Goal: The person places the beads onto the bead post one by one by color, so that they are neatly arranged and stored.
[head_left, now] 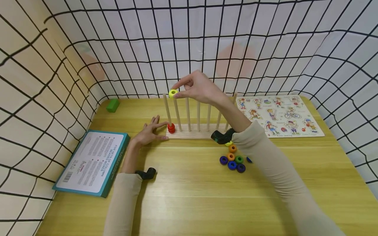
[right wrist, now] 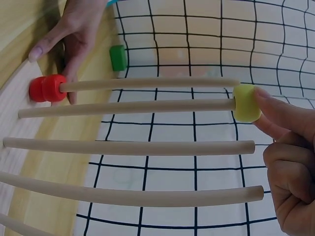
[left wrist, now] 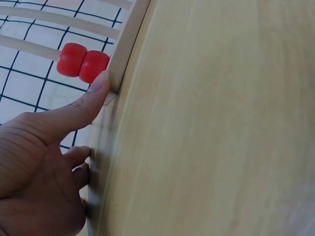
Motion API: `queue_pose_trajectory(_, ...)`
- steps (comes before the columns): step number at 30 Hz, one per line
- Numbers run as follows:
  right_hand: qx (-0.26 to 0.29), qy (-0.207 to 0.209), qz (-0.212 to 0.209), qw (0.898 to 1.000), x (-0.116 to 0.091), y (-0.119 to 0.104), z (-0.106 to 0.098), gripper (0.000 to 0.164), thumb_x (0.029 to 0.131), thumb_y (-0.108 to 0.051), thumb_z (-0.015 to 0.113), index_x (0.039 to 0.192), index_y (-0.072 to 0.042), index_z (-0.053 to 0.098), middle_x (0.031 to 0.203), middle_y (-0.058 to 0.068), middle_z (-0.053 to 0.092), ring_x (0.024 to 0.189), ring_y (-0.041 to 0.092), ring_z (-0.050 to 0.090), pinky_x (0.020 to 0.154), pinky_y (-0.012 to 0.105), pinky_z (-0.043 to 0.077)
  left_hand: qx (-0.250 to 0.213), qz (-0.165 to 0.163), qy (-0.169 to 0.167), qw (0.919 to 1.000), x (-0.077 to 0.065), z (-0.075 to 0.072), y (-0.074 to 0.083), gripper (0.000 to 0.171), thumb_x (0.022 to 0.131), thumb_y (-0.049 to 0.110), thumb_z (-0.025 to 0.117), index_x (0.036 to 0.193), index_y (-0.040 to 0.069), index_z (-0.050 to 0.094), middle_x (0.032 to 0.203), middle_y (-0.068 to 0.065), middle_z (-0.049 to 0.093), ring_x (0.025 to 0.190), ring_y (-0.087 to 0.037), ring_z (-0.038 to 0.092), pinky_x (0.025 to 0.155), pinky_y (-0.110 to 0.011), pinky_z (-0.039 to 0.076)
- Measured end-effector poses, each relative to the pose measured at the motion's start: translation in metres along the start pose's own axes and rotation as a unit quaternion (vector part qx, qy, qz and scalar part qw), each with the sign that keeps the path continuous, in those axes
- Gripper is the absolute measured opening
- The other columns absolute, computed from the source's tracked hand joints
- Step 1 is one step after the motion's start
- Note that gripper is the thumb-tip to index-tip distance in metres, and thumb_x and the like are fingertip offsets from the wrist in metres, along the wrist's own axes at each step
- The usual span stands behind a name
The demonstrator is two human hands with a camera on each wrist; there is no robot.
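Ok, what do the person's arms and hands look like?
The left sleeve and right sleeve are long, beige and wrinkled, each with a black device at its cuff. The left hand and right hand are bare, no gloves visible.

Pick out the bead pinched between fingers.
The yellow bead at the tip of the second-from-left peg in the head view, pinched by the right hand. Two red beads sit low on the leftmost peg; the others lie on the table.
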State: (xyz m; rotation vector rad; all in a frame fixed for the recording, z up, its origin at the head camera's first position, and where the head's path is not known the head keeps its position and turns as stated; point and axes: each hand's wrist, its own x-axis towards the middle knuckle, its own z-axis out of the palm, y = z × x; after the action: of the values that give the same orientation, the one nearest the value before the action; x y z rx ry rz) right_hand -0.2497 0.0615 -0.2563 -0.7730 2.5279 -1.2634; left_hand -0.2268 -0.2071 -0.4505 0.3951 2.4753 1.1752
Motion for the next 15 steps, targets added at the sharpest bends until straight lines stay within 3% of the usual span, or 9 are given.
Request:
queue_pose_trajectory(13, -0.006, -0.005, 0.024, 1.000, 0.0002, 0.0013, 0.0028, 0.032, 0.093, -0.026, 0.079, 0.124, -0.017, 0.077, 0.058, -0.003, 0.046, 0.049, 0.009, 0.029, 0.047, 0.021, 0.024, 0.001, 0.001, -0.002, 1.0000, 0.0000, 0.0006, -0.0007, 0.071, 0.095, 0.024, 0.075, 0.159, 0.015, 0.043, 0.174, -0.017, -0.009, 0.161, -0.034, -0.020, 0.125, -0.064, -0.021)
queue_pose_trajectory(15, -0.008, -0.003, 0.024, 1.000, 0.0001, 0.0014, 0.0027, 0.032, 0.093, -0.026, 0.079, 0.124, -0.018, 0.077, 0.066, 0.000, 0.057, 0.051, 0.010, 0.030, 0.048, 0.022, 0.025, -0.001, 0.003, 0.000, 1.0000, 0.0000, 0.0005, -0.0018, 0.071, 0.096, 0.023, 0.075, 0.158, 0.015, 0.043, 0.174, -0.018, -0.009, 0.161, -0.034, -0.020, 0.125, -0.064, -0.021)
